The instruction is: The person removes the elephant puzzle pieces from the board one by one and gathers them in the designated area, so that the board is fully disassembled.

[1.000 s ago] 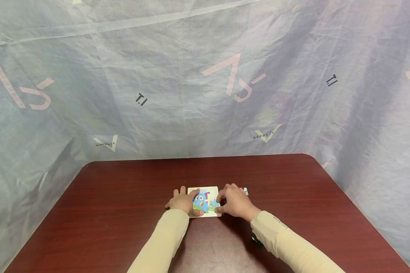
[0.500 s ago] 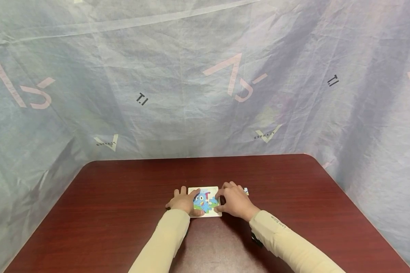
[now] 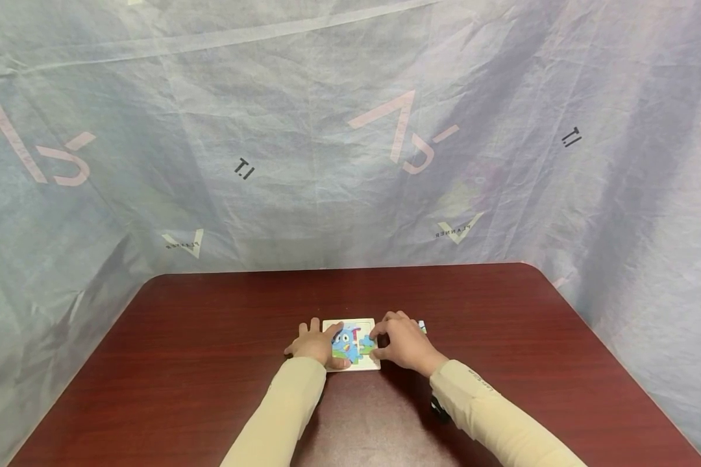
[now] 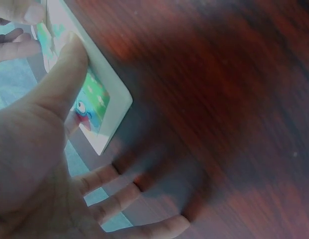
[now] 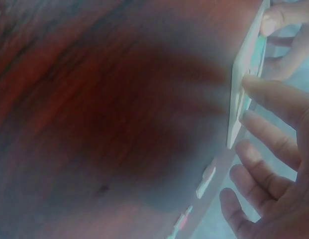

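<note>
A pale-framed jigsaw puzzle tray (image 3: 365, 368) lies flat on the table, with joined pieces showing a blue cartoon animal (image 3: 343, 340) at its left. My left hand (image 3: 312, 346) rests on the tray's left side, thumb and index finger over it and the other fingers spread on or just above the table. At the tray's right side, my right hand (image 3: 407, 345) pinches a blue-and-green puzzle piece (image 3: 367, 344) between thumb and index finger. The piece sits inside the frame beside the joined ones. Its right edge is hidden by the fingers.
Loose puzzle pieces (image 5: 206, 180) lie on the table just right of the tray, partly hidden behind the right hand in the head view. The dark red wooden table (image 3: 222, 324) is bounded at the back and sides by hanging grey cloth (image 3: 304, 214).
The puzzle piece in my right hand has shifted slightly within the tray, away from the near rim. My left hand holds its place on the tray.
</note>
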{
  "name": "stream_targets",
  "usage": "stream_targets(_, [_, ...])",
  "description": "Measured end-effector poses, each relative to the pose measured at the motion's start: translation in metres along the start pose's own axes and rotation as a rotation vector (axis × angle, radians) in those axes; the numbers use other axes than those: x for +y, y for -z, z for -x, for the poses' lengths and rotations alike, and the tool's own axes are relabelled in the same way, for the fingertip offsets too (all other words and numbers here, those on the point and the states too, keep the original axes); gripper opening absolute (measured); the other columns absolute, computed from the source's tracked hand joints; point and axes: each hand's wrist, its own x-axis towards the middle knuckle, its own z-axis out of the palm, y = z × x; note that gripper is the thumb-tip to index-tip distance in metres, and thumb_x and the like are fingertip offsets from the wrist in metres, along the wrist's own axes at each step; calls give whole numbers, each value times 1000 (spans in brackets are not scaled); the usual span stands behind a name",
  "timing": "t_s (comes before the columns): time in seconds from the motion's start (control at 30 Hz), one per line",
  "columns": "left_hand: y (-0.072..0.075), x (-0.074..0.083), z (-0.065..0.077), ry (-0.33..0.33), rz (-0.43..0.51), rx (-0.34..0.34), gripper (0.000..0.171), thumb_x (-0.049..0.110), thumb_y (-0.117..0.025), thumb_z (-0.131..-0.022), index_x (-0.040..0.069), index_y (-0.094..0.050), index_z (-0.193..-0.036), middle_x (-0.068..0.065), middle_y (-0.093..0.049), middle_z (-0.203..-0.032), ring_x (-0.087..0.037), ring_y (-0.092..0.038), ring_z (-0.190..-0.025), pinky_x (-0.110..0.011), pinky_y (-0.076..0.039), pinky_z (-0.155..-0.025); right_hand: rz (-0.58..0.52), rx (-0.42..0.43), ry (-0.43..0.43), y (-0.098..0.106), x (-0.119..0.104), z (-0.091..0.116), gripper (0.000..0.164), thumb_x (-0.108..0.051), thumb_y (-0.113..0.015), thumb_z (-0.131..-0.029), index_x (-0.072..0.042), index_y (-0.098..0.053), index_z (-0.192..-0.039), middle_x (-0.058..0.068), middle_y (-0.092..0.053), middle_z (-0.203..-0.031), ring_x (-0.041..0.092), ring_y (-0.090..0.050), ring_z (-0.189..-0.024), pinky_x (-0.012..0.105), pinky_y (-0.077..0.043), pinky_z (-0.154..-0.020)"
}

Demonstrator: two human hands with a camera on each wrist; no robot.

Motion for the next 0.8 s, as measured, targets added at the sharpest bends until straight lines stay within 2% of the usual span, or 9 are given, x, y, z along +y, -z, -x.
stream_targets(0.23, [0,0,-1,4,8,0,79,39,-85,-84,28,-48,-153,-17,-35,-153,-43,-33,-140,-75,-42,-96,-35,8,-25,11,4,0,24,-20,-90,-78,-16,-79,-100,0,-65,-99,23,-56,-97,44,-41,-82])
stream_targets(0.57, [-1,0,0,-1,-2,3,79,38,-84,-84,27,-47,-153,-17,-36,-151,-42,-34,-137,-74,-43,-95,-55,16,-50,27,12,0,24,-20,-88,-81,-17,-79,-103,4,-67,-106,36,-57,-115,59,-41,-99])
stream_targets(0.8, [1,1,3,-8,4,10,80,36,-85,-83,26,-48,-153,-17,-37,-149,-42,-35,-135,-74,-43,-95,-57,30,-52,35,22,2,25,-21,-88,-81,-17,-79,-104,3,-67,-105,32,-57,-107,59,-41,-98])
